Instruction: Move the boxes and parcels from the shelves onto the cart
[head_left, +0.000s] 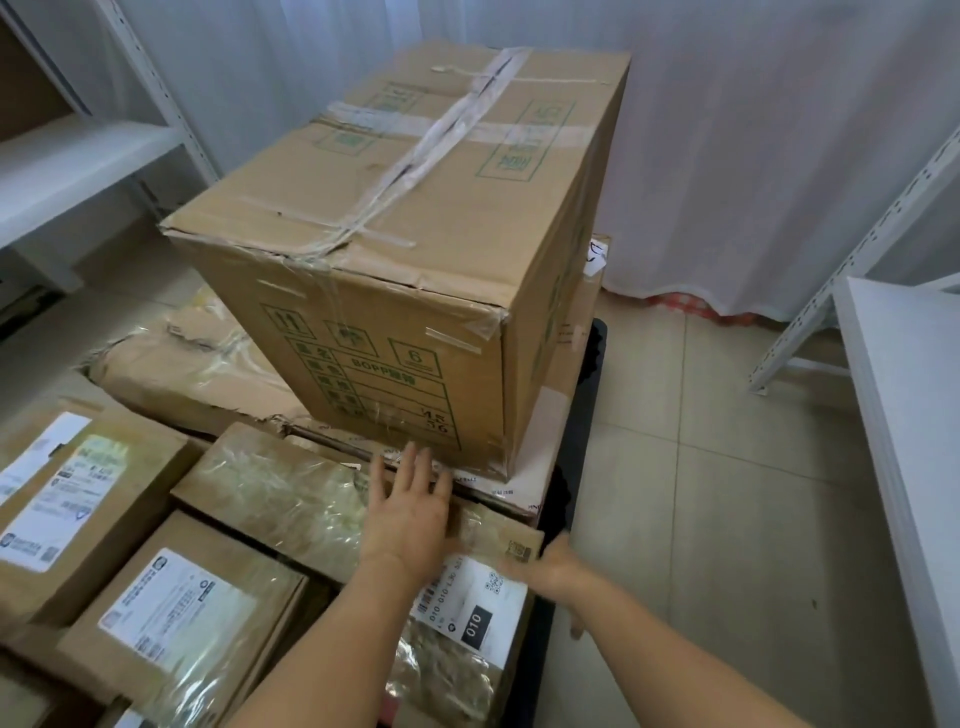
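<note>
Cardboard: one big box (405, 249); left hand (410, 514) fingers spread; right hand (550, 571) blurred, cannot tell.

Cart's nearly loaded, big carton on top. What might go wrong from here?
1. The big carton sits on crushed, torn flat boxes, so it may tilt or slide.
2. The parcel with the 010 label lies at the cart edge, under both hands: left hand flat on top, right hand blurred at its side. A push could tip it off.

left hand (410, 512): flat, fingers straight and spread | right hand (558, 571): blurred, grip unclear
</note>
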